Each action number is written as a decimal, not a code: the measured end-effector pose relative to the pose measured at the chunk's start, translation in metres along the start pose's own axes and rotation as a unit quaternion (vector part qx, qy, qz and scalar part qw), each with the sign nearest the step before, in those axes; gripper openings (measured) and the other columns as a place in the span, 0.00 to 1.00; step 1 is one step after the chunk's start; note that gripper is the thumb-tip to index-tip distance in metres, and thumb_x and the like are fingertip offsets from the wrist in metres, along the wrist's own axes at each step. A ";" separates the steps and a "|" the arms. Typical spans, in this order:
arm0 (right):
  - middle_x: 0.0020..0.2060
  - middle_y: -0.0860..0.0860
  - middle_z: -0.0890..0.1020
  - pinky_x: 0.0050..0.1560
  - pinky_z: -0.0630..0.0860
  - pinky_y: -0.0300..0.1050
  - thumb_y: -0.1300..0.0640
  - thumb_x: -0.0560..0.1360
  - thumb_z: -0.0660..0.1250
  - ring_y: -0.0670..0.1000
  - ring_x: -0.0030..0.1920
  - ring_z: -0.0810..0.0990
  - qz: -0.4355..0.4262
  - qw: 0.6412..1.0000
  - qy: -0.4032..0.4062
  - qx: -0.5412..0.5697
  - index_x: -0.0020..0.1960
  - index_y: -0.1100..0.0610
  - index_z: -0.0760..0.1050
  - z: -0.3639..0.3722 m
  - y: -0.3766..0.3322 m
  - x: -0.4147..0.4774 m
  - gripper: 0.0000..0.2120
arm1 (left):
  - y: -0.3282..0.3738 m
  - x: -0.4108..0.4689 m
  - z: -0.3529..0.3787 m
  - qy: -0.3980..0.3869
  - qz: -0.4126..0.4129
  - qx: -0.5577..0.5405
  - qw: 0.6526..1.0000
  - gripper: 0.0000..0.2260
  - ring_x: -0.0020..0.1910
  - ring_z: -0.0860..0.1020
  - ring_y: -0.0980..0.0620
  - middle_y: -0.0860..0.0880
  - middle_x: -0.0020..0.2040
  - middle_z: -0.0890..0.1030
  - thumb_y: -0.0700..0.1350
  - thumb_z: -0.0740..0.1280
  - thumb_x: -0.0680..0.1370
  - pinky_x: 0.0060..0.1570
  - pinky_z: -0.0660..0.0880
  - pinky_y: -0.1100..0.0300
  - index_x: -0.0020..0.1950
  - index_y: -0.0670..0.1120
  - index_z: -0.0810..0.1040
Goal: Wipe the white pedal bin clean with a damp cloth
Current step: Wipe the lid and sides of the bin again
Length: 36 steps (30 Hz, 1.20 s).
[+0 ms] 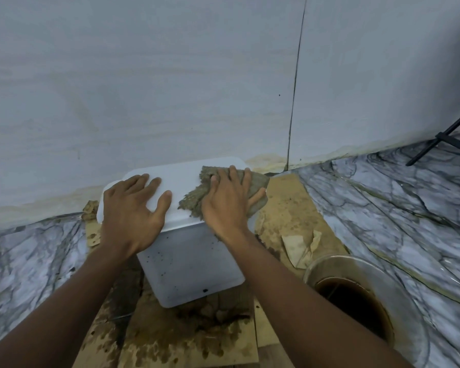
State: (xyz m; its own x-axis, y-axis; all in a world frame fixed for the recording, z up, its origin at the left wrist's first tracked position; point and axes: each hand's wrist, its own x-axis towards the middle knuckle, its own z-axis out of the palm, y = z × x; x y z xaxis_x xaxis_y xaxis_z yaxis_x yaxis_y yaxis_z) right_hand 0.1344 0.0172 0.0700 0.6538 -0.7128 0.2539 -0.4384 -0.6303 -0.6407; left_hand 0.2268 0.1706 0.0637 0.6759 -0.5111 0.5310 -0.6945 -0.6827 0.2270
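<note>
The white pedal bin [189, 264] stands against the wall on wet cardboard, its lid shut. Dark specks dot its front face. My left hand [133, 208] lies flat on the left part of the lid with fingers spread, holding nothing. My right hand [229, 200] presses flat on a damp grey-brown cloth [194, 197] spread over the lid's right part. The cloth hangs a little past the lid's right edge. The pedal is hidden from view.
A glass bowl [356, 296] of dark brown water stands on the floor at the lower right. Stained, soggy cardboard [290, 213] lies under and around the bin on the marbled floor. A black tripod leg [441, 142] reaches in at the far right.
</note>
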 end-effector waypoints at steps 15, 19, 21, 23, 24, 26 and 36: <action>0.82 0.53 0.43 0.66 0.24 0.74 0.44 0.84 0.50 0.52 0.78 0.29 0.012 0.991 -0.119 0.056 0.79 0.54 0.59 0.001 -0.037 -0.020 0.26 | -0.010 -0.002 -0.001 -0.020 0.014 -0.041 0.999 0.28 0.72 0.72 0.43 0.41 0.68 0.78 0.58 0.47 0.84 0.71 0.65 0.38 0.68 0.45 0.79; 0.82 0.51 0.41 0.66 0.22 0.71 0.42 0.83 0.52 0.48 0.78 0.29 -0.025 0.977 -0.186 0.103 0.80 0.50 0.57 -0.008 -0.041 -0.033 0.28 | -0.006 0.003 -0.009 0.008 0.026 -0.077 0.997 0.28 0.62 0.79 0.41 0.39 0.58 0.84 0.55 0.48 0.85 0.65 0.71 0.45 0.58 0.40 0.84; 0.82 0.50 0.41 0.66 0.21 0.70 0.45 0.83 0.54 0.47 0.78 0.29 -0.057 0.967 -0.211 0.135 0.80 0.49 0.56 -0.010 -0.042 -0.041 0.27 | -0.004 0.005 -0.014 0.013 0.021 -0.097 0.995 0.29 0.52 0.80 0.38 0.38 0.48 0.84 0.55 0.49 0.84 0.56 0.71 0.49 0.49 0.36 0.82; 0.82 0.48 0.42 0.67 0.21 0.70 0.48 0.83 0.56 0.46 0.78 0.31 -0.081 0.961 -0.220 0.146 0.81 0.48 0.56 -0.015 -0.038 -0.044 0.27 | -0.002 0.008 -0.018 -0.010 -0.012 -0.120 0.993 0.30 0.58 0.79 0.40 0.41 0.54 0.84 0.60 0.49 0.83 0.60 0.71 0.50 0.55 0.39 0.83; 0.82 0.48 0.44 0.68 0.22 0.70 0.50 0.83 0.58 0.45 0.79 0.33 -0.088 0.961 -0.221 0.143 0.81 0.48 0.56 -0.020 -0.035 -0.045 0.27 | 0.000 0.010 -0.021 -0.026 -0.037 -0.123 0.991 0.31 0.65 0.77 0.42 0.43 0.62 0.82 0.63 0.49 0.81 0.66 0.69 0.49 0.63 0.42 0.82; 0.82 0.48 0.49 0.73 0.29 0.69 0.56 0.80 0.62 0.46 0.81 0.39 -0.101 0.965 -0.211 0.120 0.80 0.48 0.58 -0.034 -0.023 -0.047 0.30 | 0.007 0.012 -0.023 -0.048 -0.060 -0.110 0.991 0.33 0.73 0.70 0.44 0.44 0.72 0.75 0.65 0.50 0.79 0.74 0.63 0.47 0.73 0.45 0.75; 0.81 0.49 0.57 0.79 0.55 0.56 0.49 0.72 0.75 0.47 0.81 0.47 -0.198 0.962 -0.188 -0.012 0.80 0.52 0.57 -0.078 0.074 0.010 0.43 | 0.073 0.005 0.000 -0.171 0.188 0.043 0.966 0.34 0.81 0.53 0.49 0.47 0.82 0.59 0.65 0.54 0.80 0.79 0.43 0.54 0.82 0.50 0.56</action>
State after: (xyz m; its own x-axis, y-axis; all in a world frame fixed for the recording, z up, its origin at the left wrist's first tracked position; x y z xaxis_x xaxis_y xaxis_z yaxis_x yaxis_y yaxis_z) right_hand 0.0608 -0.0608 0.0816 0.9474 -0.2567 0.1911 -0.1204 -0.8392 -0.5303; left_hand 0.1794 0.1176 0.0831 0.4314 -0.8642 0.2590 -0.8940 -0.4481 -0.0059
